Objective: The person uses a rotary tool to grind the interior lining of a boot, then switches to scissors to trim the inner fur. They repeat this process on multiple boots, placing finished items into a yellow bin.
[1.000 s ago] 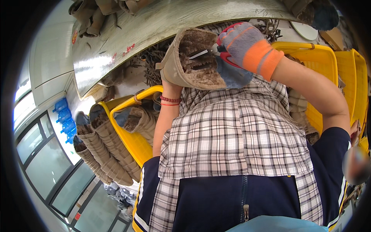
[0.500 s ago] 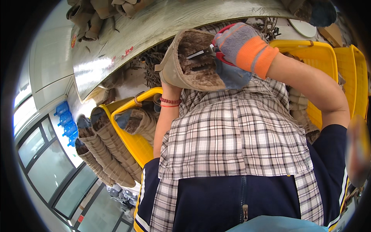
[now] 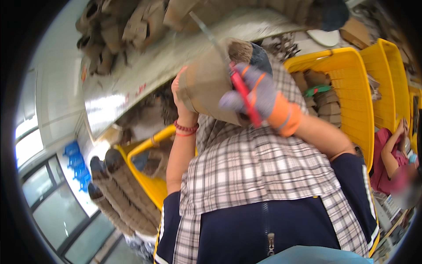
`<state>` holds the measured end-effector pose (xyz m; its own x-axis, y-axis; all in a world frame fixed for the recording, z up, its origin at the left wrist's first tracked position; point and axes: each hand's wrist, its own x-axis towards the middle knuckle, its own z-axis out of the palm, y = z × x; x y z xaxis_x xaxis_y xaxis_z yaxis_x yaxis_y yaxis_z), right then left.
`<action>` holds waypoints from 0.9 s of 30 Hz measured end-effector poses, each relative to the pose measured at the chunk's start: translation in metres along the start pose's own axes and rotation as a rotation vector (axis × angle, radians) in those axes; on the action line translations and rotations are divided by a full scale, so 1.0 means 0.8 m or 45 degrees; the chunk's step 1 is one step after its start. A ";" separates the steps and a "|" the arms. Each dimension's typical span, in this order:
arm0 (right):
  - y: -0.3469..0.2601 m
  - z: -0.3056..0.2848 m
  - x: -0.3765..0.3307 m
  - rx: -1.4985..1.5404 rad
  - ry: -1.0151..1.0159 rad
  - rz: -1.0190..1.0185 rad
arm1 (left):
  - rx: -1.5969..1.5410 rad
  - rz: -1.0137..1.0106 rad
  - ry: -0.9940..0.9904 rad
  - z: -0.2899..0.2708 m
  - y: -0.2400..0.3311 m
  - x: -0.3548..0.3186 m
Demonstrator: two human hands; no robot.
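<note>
A tan fabric piece (image 3: 204,86), cup-shaped, is tilted above my lap. Brown fur lining and a blue patch show at its far right end. My left hand (image 3: 179,94), bare, grips its left side, with most of the fingers hidden. A grey and orange knit glove covers my right hand (image 3: 261,94), which is closed on scissors (image 3: 241,90) with red handles. Their blades point up and to the left, past the tan piece's right side. Motion blurs the scissors and the glove, so I cannot tell whether the blades are apart.
Ahead stands a worktable (image 3: 114,88) with several tan pieces (image 3: 105,35) heaped on it. A yellow basket (image 3: 351,83) holding tan pieces is at my right, another yellow basket (image 3: 147,182) at my left beside nested stacks (image 3: 127,185). Another person (image 3: 387,160) is at far right.
The tan piece has turned so its outside faces me instead of its fur-lined opening. The scissors have come out of that opening, and my right hand has moved down and nearer me.
</note>
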<state>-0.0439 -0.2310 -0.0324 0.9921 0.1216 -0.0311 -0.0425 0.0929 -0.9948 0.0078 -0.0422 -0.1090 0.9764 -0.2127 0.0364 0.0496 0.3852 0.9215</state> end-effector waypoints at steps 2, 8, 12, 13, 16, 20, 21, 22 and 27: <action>-0.010 0.003 -0.004 0.072 0.117 -0.203 | 0.064 0.065 -0.120 0.046 0.020 0.037; -0.001 0.004 -0.006 -0.454 0.175 -0.324 | 0.763 0.164 -0.486 -0.065 -0.065 0.035; 0.032 -0.006 -0.008 -0.726 0.179 -0.206 | 1.456 -0.036 -0.313 -0.051 -0.010 0.016; 0.032 -0.001 -0.013 -0.674 0.108 -0.177 | 1.613 0.076 -0.193 -0.068 -0.003 0.004; 0.025 0.008 -0.017 -0.790 -0.168 -0.227 | 0.636 -0.225 0.410 -0.146 -0.015 -0.033; 0.050 0.019 -0.021 -0.825 -0.340 -0.379 | 0.735 -0.047 0.154 -0.096 -0.028 -0.056; 0.054 0.021 -0.022 -0.817 -0.369 -0.414 | 0.355 -0.114 0.214 -0.055 -0.015 -0.057; 0.052 0.023 -0.025 -0.867 -0.379 -0.468 | 0.296 -0.270 0.241 -0.057 -0.018 -0.059; 0.034 0.036 -0.020 -0.779 -0.475 -0.431 | 0.199 -0.376 0.213 -0.080 -0.036 -0.061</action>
<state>-0.0643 -0.2018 -0.0565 0.8300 0.5169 0.2097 0.4341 -0.3627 -0.8246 -0.0276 0.0148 -0.1619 0.9463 -0.1395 -0.2918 0.3144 0.1847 0.9312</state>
